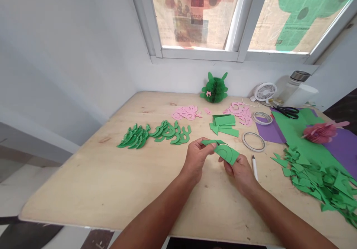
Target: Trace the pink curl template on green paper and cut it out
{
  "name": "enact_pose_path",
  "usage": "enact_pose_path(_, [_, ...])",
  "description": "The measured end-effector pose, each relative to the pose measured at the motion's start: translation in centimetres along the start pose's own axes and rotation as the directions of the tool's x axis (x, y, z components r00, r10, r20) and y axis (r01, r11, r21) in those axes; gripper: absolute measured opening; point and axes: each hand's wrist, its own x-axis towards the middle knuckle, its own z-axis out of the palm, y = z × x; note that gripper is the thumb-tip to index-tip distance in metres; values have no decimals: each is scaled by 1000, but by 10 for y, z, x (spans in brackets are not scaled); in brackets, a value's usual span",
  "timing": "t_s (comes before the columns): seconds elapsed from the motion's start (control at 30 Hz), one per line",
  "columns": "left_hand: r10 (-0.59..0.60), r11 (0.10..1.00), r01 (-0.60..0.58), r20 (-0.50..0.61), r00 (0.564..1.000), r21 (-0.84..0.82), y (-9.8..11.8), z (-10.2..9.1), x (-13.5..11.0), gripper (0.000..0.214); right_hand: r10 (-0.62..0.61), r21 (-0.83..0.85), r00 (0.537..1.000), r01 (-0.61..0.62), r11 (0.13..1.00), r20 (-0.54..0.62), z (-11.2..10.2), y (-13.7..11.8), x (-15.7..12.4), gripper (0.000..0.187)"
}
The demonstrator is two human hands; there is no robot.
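Note:
Between my two hands is a piece of green paper [228, 154] with curved lines drawn on it. My right hand [241, 172] grips its lower right edge. My left hand [196, 156] pinches a narrow green paper strip [213, 142] at the upper left; I cannot tell whether it is joined to the marked piece. Just beyond my hands lies a stack of green paper rectangles [225, 121]. Curved green cutouts [170, 131] lie to the left, next to a heap of leaf-like green cutouts [135, 136]. A white pen [254, 168] rests beside my right hand.
Pink paper cutouts [185, 112] lie behind the green ones. A green honeycomb paper figure [214, 89] stands by the wall. Tape rolls [253, 148], black scissors [287, 111], a small white fan [264, 92] and green scraps [320, 178] occupy the table's right side.

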Motion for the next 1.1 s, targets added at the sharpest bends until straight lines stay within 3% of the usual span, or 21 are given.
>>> enact_pose_path(1.1, [-5,999,1,104,995,37,9,-3,1,13,-14,-29,1000,15,999,18,0,4,0,37])
